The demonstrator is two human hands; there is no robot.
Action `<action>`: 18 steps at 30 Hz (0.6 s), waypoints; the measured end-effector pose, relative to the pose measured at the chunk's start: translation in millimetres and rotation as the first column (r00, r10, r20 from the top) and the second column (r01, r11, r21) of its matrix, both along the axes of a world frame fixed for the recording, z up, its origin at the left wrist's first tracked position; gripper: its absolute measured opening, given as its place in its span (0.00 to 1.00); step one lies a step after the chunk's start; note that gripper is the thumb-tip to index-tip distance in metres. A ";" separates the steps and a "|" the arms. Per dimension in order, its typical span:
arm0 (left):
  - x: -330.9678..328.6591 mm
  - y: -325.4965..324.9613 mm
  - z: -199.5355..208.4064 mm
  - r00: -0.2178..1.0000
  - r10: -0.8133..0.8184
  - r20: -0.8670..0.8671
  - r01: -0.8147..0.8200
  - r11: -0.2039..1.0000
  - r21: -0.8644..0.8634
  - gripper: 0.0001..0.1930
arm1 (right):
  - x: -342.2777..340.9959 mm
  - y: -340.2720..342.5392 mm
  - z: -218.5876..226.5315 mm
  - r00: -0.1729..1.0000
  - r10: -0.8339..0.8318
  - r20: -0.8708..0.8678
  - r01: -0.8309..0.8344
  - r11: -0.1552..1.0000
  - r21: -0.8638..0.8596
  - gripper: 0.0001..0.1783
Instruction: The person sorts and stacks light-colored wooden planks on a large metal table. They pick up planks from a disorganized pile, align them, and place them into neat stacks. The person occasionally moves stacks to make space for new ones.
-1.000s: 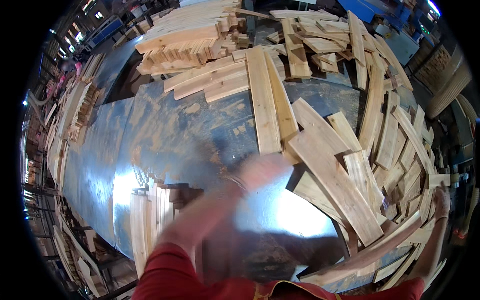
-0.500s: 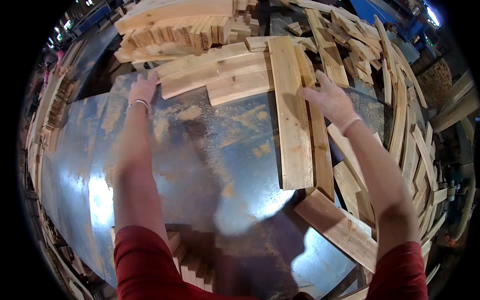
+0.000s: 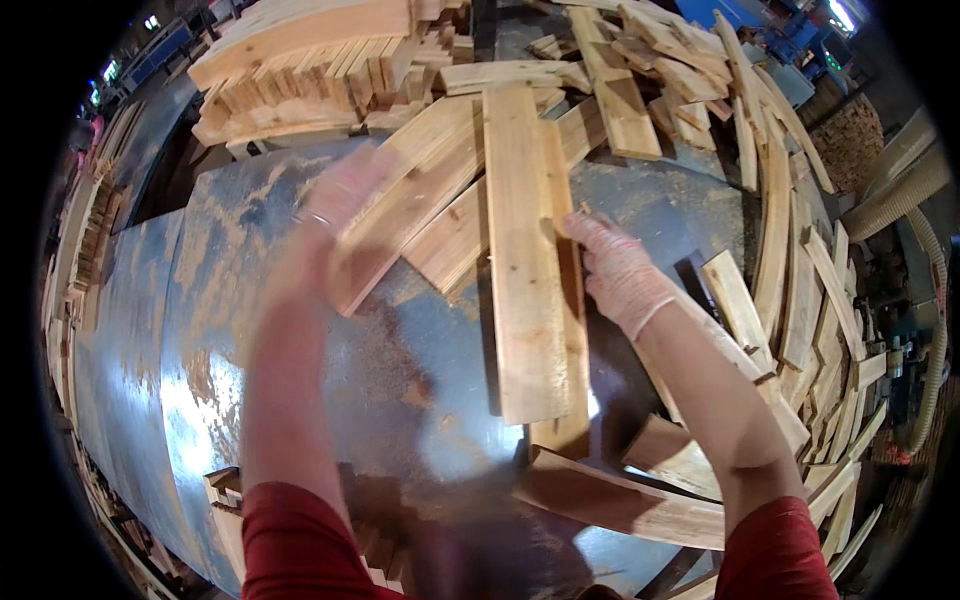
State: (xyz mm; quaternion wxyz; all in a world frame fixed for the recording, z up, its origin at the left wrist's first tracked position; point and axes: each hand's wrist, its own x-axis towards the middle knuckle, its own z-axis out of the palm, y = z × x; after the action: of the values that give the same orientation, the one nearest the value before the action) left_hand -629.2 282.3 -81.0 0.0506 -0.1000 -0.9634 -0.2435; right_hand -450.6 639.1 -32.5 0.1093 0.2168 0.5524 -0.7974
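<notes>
Two long wooden boards, one on top of the other, lie pointing away from me mid-table; the upper board covers much of the lower board. My right hand, in a thin pale glove, has its fingers curled against their right edge. Left of them, a slanted wooden plank lies with a shorter wooden plank beside it, their far ends passing behind the upright pair. My left hand is at the outer edge of the slanted plank, smeared by motion, so its fingers cannot be made out.
Sawdust lies on the metal tabletop. A neat stack of boards stands at the far left. Loose offcuts pile up at the far right, with long strips down the right side. A curved board lies near me; a ribbed hose hangs at right.
The upright pair has moved left and toward me. The planks on the left have swung from nearly crosswise to a steep slant. My left hand moved right; my right hand came nearer with fingers curled in.
</notes>
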 end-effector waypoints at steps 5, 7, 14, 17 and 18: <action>105.7 130.9 50.4 0.948 0.148 0.282 -0.116 0.985 -0.127 0.54 | 24.5 4.5 -9.6 0.999 -0.013 -0.032 0.021 0.965 0.260 0.56; 158.7 115.6 8.8 0.983 0.107 0.151 -0.085 0.985 -0.148 0.49 | 63.2 -19.6 10.0 0.997 0.067 -0.026 -0.049 0.899 0.434 0.50; 375.5 167.7 42.5 0.838 0.186 0.513 -0.150 0.982 -0.111 0.50 | 254.8 38.0 58.4 0.954 0.228 0.196 -0.301 0.737 0.605 0.43; 474.2 194.7 42.5 0.814 0.229 0.534 -0.228 0.971 -0.069 0.51 | 346.9 65.2 62.4 0.959 0.219 0.179 -0.283 0.749 0.599 0.42; 507.4 203.7 51.8 0.780 0.207 0.590 -0.249 0.968 -0.010 0.51 | 380.1 88.7 32.5 0.960 0.229 0.163 -0.281 0.749 0.601 0.45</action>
State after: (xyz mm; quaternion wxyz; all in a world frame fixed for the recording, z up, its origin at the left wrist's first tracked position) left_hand -121.7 486.0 -29.2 -0.2170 0.0991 -0.9277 -0.2871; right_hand -70.5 727.9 -0.1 0.1618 0.1944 0.8023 -0.5407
